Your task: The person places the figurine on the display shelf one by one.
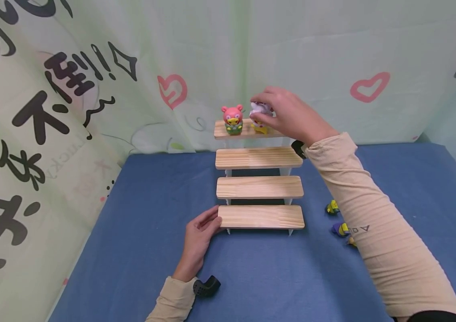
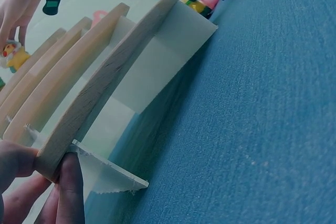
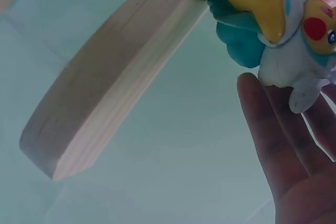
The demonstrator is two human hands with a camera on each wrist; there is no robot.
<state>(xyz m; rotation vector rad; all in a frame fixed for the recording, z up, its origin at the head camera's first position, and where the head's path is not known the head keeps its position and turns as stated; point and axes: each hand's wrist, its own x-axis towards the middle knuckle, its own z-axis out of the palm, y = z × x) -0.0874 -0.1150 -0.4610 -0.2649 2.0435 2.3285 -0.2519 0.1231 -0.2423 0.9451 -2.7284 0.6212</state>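
Observation:
My right hand point(image 1: 288, 112) is at the top step of a wooden display stand point(image 1: 260, 187) with white supports. Its fingers and thumb hold a white and yellow toy figurine point(image 1: 259, 127) by the head, low over the board. In the right wrist view the figurine point(image 3: 289, 51) shows red cheeks and teal parts beside the board's edge. A pink figurine point(image 1: 233, 120) with a green lower body stands just to its left on the same step. My left hand point(image 1: 197, 243) pinches the left end of the lowest step, thumb above and fingers beneath in the left wrist view.
Several small figurines lie on the blue cloth point(image 1: 151, 223) right of the stand, including a yellow-green one point(image 1: 332, 207) and a purple-yellow one point(image 1: 339, 229); my right sleeve point(image 1: 369, 223) partly covers them. A pale printed curtain point(image 1: 292, 53) hangs close behind the stand.

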